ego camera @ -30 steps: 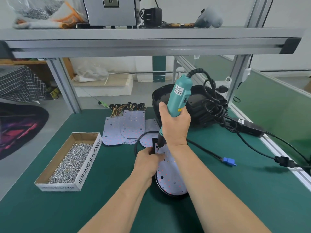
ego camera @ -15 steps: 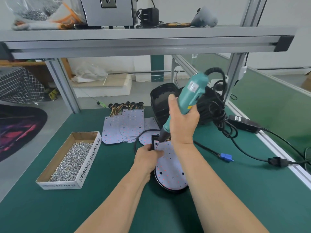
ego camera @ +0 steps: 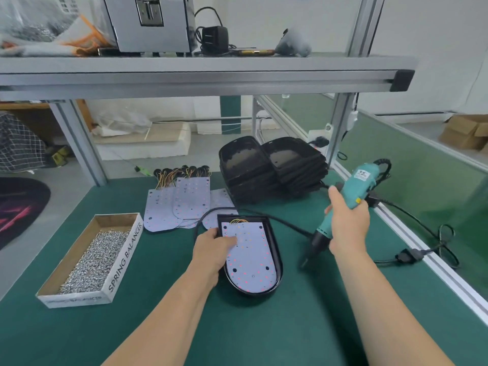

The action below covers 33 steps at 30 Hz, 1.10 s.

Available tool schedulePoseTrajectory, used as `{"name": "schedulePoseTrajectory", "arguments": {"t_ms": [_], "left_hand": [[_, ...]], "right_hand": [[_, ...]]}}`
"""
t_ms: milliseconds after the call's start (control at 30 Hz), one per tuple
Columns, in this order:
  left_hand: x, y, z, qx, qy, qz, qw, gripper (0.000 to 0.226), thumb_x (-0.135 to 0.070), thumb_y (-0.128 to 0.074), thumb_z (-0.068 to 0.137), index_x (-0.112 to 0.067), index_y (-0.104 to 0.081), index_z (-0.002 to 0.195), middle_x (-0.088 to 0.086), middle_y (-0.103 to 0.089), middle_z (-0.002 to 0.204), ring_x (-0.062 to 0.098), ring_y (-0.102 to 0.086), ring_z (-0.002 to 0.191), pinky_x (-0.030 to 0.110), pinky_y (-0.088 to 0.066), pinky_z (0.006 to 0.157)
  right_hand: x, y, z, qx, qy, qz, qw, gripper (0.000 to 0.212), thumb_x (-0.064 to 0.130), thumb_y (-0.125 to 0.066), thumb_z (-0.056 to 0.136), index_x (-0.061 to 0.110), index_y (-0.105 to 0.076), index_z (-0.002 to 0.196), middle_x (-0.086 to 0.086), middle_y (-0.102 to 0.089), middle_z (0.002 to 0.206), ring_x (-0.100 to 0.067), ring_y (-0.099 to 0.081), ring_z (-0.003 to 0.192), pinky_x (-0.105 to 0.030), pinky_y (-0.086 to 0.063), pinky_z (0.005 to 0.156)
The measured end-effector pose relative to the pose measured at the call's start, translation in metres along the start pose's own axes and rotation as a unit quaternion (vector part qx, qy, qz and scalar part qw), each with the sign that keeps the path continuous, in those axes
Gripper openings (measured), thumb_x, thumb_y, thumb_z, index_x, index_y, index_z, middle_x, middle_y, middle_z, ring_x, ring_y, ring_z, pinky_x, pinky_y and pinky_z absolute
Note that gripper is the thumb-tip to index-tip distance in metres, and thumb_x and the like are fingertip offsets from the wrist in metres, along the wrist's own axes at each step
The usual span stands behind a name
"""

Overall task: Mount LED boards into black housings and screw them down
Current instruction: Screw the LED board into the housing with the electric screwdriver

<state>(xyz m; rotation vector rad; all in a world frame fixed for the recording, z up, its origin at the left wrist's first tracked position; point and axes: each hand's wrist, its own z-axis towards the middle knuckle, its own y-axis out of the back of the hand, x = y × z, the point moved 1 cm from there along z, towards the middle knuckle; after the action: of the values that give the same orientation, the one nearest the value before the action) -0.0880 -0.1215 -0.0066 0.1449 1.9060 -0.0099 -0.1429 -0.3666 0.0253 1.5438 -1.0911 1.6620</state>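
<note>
Black housing lies on the worktop, long axis pointing away, LED board inside — left hand presses the board's left edge, fingers flat; right hand grips the screwdriver just right of it.

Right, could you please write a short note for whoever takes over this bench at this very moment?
Left hand lies on the board by the housing's left rim.
Right hand grips the electric screwdriver, tilted, its tip off to the right of the housing.
The board sits in the housing in the middle of the mat; box of screws to the left; spare boards and stacked empty housings behind.
Done: this board is seated.
Left: I cannot tell which screws are in, so check them, finish, then do the spare boards.
</note>
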Motion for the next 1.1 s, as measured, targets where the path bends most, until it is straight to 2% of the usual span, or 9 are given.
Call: {"name": "schedulePoseTrajectory", "arguments": {"t_ms": [200,333,467,600,667,733,833,933,1100], "left_hand": [[0.000,0.022,-0.002,-0.039,-0.002,0.003,0.999,0.017,0.005,-0.065,0.083,-0.007,-0.070,0.093,0.012,-0.075,0.092,0.033,-0.072,0.092,0.049,-0.057,0.090],[0.001,0.040,-0.003,-0.053,0.000,0.010,0.999,0.018,0.006,-0.065,0.083,-0.011,-0.069,0.087,0.014,-0.075,0.094,0.037,-0.072,0.097,0.052,-0.056,0.092],[0.001,0.049,-0.005,-0.059,-0.002,0.025,0.998,0.014,0.003,-0.066,0.083,-0.009,-0.071,0.090,0.011,-0.076,0.091,0.035,-0.072,0.095,0.050,-0.057,0.091],[0.002,0.047,-0.008,-0.070,-0.017,0.062,0.995,0.010,-0.005,-0.069,0.083,-0.013,-0.073,0.088,0.008,-0.077,0.089,0.031,-0.073,0.091,0.049,-0.058,0.090],[0.001,0.048,-0.011,-0.080,-0.030,0.077,0.993,0.008,-0.015,-0.072,0.083,-0.016,-0.074,0.091,0.005,-0.077,0.091,0.028,-0.072,0.091,0.046,-0.058,0.089],[-0.002,0.049,-0.014,-0.084,-0.034,0.095,0.991,0.025,-0.031,-0.073,0.079,-0.017,-0.074,0.099,0.002,-0.076,0.094,0.027,-0.071,0.092,0.045,-0.057,0.089],[-0.007,0.052,-0.020,-0.091,-0.030,0.135,0.986,0.048,-0.046,-0.066,0.065,-0.019,-0.070,0.105,0.003,-0.073,0.098,0.028,-0.068,0.095,0.047,-0.058,0.088],[-0.011,0.054,-0.024,-0.114,-0.019,0.199,0.973,0.049,-0.053,-0.061,0.056,-0.018,-0.067,0.090,0.008,-0.069,0.098,0.031,-0.068,0.087,0.045,-0.059,0.082],[-0.010,0.052,-0.026,-0.063,0.010,0.206,0.977,0.048,-0.038,-0.065,0.052,-0.002,-0.065,0.083,0.018,-0.073,0.091,0.035,-0.072,0.079,0.051,-0.062,0.075]], "right_hand": [[-0.022,0.040,0.012,-0.006,-0.040,-0.160,0.986,0.047,0.038,-0.070,0.086,0.013,-0.042,0.114,-0.011,-0.066,0.101,-0.027,-0.061,0.085,-0.041,-0.049,0.076],[-0.032,0.046,0.003,0.003,-0.017,-0.232,0.973,0.046,0.034,-0.071,0.088,0.011,-0.039,0.113,-0.011,-0.058,0.103,-0.027,-0.056,0.082,-0.037,-0.041,0.070],[-0.039,0.037,-0.007,0.020,0.034,-0.302,0.952,0.042,0.034,-0.072,0.089,0.008,-0.047,0.109,-0.013,-0.056,0.106,-0.028,-0.055,0.081,-0.037,-0.043,0.071],[-0.042,0.028,-0.013,0.039,0.071,-0.396,0.915,0.039,0.043,-0.064,0.093,0.009,-0.053,0.108,-0.009,-0.040,0.108,-0.030,-0.056,0.075,-0.039,-0.048,0.070],[-0.043,0.025,-0.014,0.045,0.083,-0.432,0.897,0.041,0.043,-0.061,0.094,0.007,-0.056,0.113,-0.011,-0.041,0.111,-0.034,-0.055,0.089,-0.042,-0.051,0.077],[-0.040,0.024,-0.016,0.038,0.101,-0.455,0.884,0.047,0.042,-0.062,0.094,0.006,-0.056,0.124,-0.013,-0.043,0.117,-0.035,-0.049,0.105,-0.044,-0.049,0.086],[-0.029,0.020,-0.018,0.012,0.226,-0.511,0.829,0.046,0.034,-0.070,0.090,0.007,-0.059,0.126,-0.014,-0.050,0.127,-0.035,-0.044,0.114,-0.046,-0.042,0.096],[-0.024,-0.001,-0.020,0.098,0.351,-0.535,0.762,0.033,0.023,-0.071,0.089,0.009,-0.067,0.119,-0.009,-0.058,0.126,-0.034,-0.048,0.116,-0.044,-0.040,0.097],[-0.036,-0.044,-0.022,0.250,0.338,-0.635,0.648,0.040,0.038,-0.051,0.101,0.023,-0.052,0.138,0.001,-0.054,0.136,-0.024,-0.044,0.128,-0.038,-0.035,0.102]]}}
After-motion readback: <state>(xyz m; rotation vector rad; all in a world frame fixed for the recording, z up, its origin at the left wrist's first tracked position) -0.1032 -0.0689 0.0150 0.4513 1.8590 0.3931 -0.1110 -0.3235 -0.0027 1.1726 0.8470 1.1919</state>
